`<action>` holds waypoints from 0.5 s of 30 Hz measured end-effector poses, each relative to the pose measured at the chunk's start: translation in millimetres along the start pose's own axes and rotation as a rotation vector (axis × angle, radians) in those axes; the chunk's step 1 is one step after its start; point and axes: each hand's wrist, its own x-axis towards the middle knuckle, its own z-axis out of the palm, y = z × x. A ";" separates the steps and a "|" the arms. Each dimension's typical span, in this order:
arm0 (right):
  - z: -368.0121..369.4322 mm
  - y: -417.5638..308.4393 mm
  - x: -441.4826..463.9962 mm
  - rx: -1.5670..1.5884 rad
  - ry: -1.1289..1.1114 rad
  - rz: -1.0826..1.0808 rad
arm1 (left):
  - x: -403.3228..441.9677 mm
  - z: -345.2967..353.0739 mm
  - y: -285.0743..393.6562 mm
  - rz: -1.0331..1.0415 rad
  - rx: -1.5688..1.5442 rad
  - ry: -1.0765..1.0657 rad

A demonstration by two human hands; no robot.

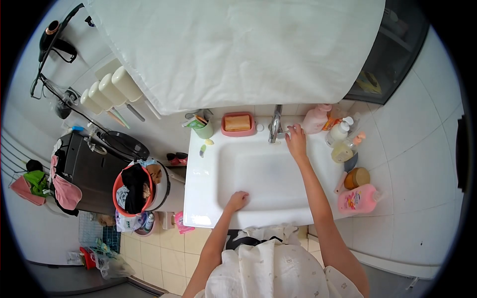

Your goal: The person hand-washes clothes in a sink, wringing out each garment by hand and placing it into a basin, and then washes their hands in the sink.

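A white sink [263, 174] lies in front of me, with a chrome faucet [276, 124] at its back edge. My right hand [295, 139] reaches to the faucet's right side, its fingers bent at the small handle. Over the front left part of the basin is my left hand [239, 200], its fingers curled in loosely; whether anything is in them is hidden. Left of the faucet, a yellowish soap bar [237, 122] rests in a pink dish [238, 133].
A green cup [204, 131] with brushes stands at the back left. Pump bottles [340, 131], an amber jar [357, 178] and a pink bottle [357, 198] line the right edge. A basket of clothes [133, 188] is at the left. White cloth [238, 49] hangs above the sink.
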 end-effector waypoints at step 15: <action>8.8 7.1 3.0 -0.115 -0.030 -0.057 | 1.4 -0.4 -0.5 0.004 0.013 -0.012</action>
